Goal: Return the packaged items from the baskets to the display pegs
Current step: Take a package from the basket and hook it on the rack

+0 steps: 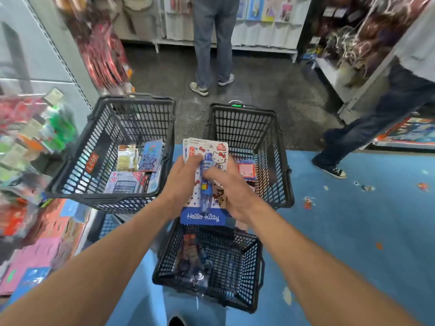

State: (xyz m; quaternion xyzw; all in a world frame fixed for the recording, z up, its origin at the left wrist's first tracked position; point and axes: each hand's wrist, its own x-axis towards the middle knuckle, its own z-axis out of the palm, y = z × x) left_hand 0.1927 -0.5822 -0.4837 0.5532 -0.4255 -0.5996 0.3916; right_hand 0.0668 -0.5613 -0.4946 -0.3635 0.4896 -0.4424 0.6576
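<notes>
Both my hands hold a stack of Hello Kitty blister packs above the baskets. My left hand grips the stack's left edge, thumb on the front. My right hand grips the right side, fingers over the blue pen in the blister. Three black mesh baskets stand below. The left basket holds several packaged items, among them a calculator pack. A red pack lies in the far right basket. The near basket holds a few dark packs.
Display pegs with hanging packaged goods fill the left side. One person stands at the far shelves; another person's legs stride past on the right. The floor is blue with small printed shapes.
</notes>
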